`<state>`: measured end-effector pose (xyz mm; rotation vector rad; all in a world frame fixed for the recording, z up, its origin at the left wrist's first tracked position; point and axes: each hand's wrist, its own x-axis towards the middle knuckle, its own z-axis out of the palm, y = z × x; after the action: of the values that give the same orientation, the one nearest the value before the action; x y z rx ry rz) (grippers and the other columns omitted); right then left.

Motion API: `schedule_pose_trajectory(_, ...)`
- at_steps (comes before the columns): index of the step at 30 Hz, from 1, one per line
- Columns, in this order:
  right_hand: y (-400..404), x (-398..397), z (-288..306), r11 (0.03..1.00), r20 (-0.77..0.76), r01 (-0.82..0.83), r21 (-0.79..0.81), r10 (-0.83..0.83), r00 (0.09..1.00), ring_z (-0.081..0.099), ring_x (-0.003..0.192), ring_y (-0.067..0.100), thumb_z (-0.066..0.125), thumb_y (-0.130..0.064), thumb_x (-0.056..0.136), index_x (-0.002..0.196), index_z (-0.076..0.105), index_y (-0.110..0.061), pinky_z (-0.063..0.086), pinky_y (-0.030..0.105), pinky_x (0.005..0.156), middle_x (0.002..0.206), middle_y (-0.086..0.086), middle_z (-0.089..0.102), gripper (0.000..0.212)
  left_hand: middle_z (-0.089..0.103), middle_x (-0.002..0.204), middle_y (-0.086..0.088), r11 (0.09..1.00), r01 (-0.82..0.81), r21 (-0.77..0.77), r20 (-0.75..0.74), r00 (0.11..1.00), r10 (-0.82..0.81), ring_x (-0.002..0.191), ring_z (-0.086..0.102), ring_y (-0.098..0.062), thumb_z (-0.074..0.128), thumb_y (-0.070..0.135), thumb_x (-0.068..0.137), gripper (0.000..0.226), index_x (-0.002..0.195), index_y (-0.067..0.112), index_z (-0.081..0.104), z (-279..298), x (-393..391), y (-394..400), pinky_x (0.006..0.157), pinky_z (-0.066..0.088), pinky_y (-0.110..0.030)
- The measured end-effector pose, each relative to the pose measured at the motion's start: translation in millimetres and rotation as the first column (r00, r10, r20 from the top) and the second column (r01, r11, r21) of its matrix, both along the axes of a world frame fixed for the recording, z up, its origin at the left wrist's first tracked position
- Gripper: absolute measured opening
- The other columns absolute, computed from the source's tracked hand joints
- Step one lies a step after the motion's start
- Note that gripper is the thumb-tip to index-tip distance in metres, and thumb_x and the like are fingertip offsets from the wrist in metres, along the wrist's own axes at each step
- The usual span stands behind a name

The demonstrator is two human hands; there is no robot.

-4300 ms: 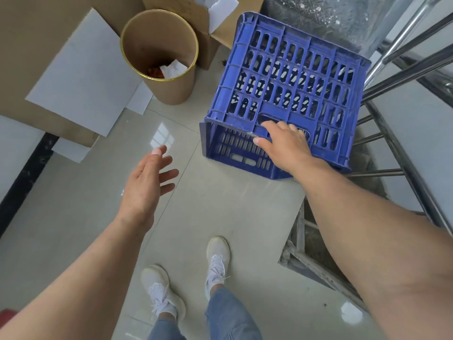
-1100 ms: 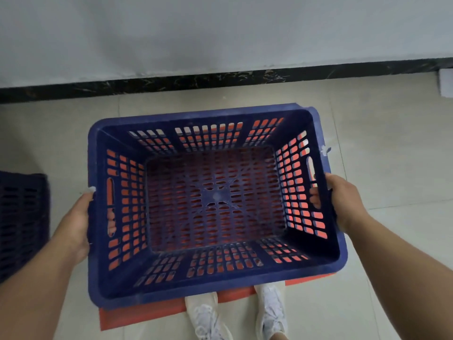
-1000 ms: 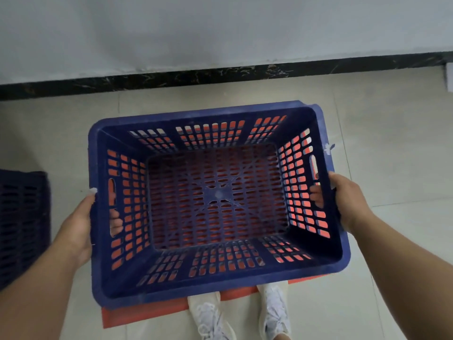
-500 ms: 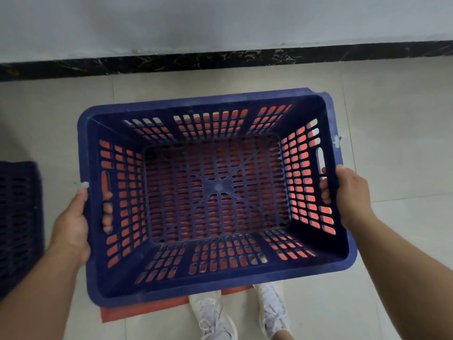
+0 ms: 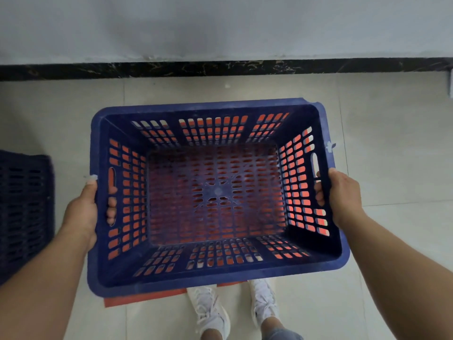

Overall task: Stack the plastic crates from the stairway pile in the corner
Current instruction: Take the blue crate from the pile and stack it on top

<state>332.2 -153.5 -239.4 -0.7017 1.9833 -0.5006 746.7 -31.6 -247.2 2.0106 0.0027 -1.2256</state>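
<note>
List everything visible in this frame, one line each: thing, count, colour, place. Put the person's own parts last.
blue crate: 1, dark blue, centre, held by both side handles over the red one
red crate: 1, red-orange, directly beneath, seen through the slots and at the near edge
dark crate: 1, dark blue, left edge, on the floor
floor: pale tiles
skirting: black strip, foot of the wall
wall: pale grey, top
shoes: 2, white, bottom centre
left hand: grips left handle
right hand: grips right handle

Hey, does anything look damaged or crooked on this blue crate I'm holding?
The blue crate has a chipped far right rim corner and a pale scuff on its right rim. It sits skewed over the red crate beneath.
</note>
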Motion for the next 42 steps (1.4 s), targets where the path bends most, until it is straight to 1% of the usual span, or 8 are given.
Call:
schedule_pose_trajectory(4, 9.2, 0.0, 43.2, 0.999, 0.038, -0.02, 0.036, 0.019, 0.999, 0.044, 0.05, 0.018, 0.04, -0.02, 0.09, 0.078, 0.059, -0.01, 0.038, 0.029, 0.05, 0.064, 0.006, 0.056, 0.025, 0.051, 0.044, 0.01, 0.999, -0.029, 0.027, 0.002, 1.0, 0.029, 0.033, 0.039, -0.006, 0.037, 0.058, 0.092, 0.047, 0.082, 0.018, 0.058, 40.3, -4.8, 22.2, 0.034, 0.033, -0.014)
schedule_pose_trajectory(10, 8.2, 7.0, 128.2, 0.994, 0.074, -0.096, 0.049, 0.092, 0.993, 0.042, 0.047, 0.018, 0.039, -0.018, 0.089, 0.075, 0.058, -0.01, 0.035, 0.029, 0.047, 0.061, 0.006, 0.054, 0.025, 0.051, 0.041, 0.01, 0.992, -0.124, 0.029, -0.003, 0.992, 0.124, 0.031, 0.039, -0.006, 0.034, 0.056, 0.094, 0.047, 0.079, 0.017, 0.056, 126.6, -18.5, 67.0, 0.033, 0.031, -0.013)
schedule_pose_trajectory(21, -19.4, 49.9, 300.4, 0.929, 0.111, -0.371, 0.008, 0.368, 0.923, 0.041, 0.048, 0.021, 0.036, -0.021, 0.093, 0.078, 0.057, -0.008, 0.034, 0.028, 0.046, 0.063, 0.008, 0.054, 0.029, 0.048, 0.039, 0.008, 0.931, -0.364, -0.008, 0.014, 0.931, 0.364, 0.028, 0.037, -0.007, 0.034, 0.055, 0.095, 0.048, 0.079, 0.015, 0.055, 315.7, -26.1, 130.3, 0.032, 0.029, -0.013)
schedule_pose_trajectory(28, -34.1, 95.3, 392.0, 0.846, 0.187, -0.53, -0.06, 0.531, 0.826, 0.043, 0.046, 0.024, 0.036, -0.025, 0.099, 0.078, 0.056, -0.004, 0.034, 0.028, 0.046, 0.06, 0.012, 0.054, 0.036, 0.041, 0.063, -0.004, 0.9, -0.43, -0.068, 0.077, 0.897, 0.435, 0.028, 0.036, -0.01, 0.03, 0.052, 0.097, 0.049, 0.079, 0.012, 0.053, 417.9, -23.6, 160.8, 0.033, 0.029, -0.016)
schedule_pose_trajectory(31, -39.5, 119.5, 426.9, 0.79, 0.185, -0.603, -0.11, 0.612, 0.769, 0.048, 0.035, 0.021, 0.038, -0.023, 0.098, 0.08, 0.057, -0.001, 0.037, 0.024, 0.036, 0.057, 0.014, 0.057, 0.034, 0.042, 0.061, -0.003, 0.874, -0.476, -0.096, 0.077, 0.872, 0.483, 0.034, 0.036, -0.013, 0.031, 0.052, 0.097, 0.049, 0.081, 0.011, 0.052, 450.4, -20.6, 179.4, 0.034, 0.03, -0.018)
schedule_pose_trajectory(34, -44.1, 141.4, 458.5, 0.73, 0.215, -0.666, -0.154, 0.683, 0.698, 0.048, 0.028, 0.017, 0.037, -0.022, 0.1, 0.086, 0.054, 0.0, 0.035, 0.022, 0.029, 0.066, 0.018, 0.055, 0.031, 0.042, 0.06, -0.004, 0.846, -0.518, -0.124, 0.064, 0.847, 0.528, 0.037, 0.035, -0.016, 0.032, 0.052, 0.097, 0.049, 0.082, 0.01, 0.052, 475.5, -15.9, 197.5, 0.033, 0.031, -0.019)
schedule_pose_trajectory(40, -49.7, 175.6, 517.9, 0.592, 0.221, -0.783, -0.193, 0.803, 0.553, 0.056, 0.031, 0.017, 0.036, -0.024, 0.102, 0.085, 0.055, 0.004, 0.043, 0.022, 0.034, 0.072, 0.02, 0.059, 0.038, 0.051, 0.047, -0.003, 0.787, -0.578, -0.217, 0.013, 0.804, 0.594, 0.033, 0.045, -0.017, 0.037, 0.046, 0.097, 0.046, 0.082, 0.006, 0.055, 523.7, -12.5, 229.0, 0.033, 0.04, -0.022)
schedule_pose_trajectory(42, -52.0, 185.7, 533.8, 0.547, 0.202, -0.807, -0.222, 0.836, 0.511, 0.059, 0.035, 0.018, 0.037, -0.024, 0.101, 0.09, 0.057, 0.006, 0.046, 0.024, 0.037, 0.074, 0.021, 0.062, 0.038, 0.054, 0.05, -0.005, 0.781, -0.575, -0.246, 0.003, 0.805, 0.593, 0.035, 0.051, -0.016, 0.037, 0.042, 0.098, 0.045, 0.085, 0.004, 0.056, 541.6, -12.9, 238.6, 0.036, 0.045, -0.022)
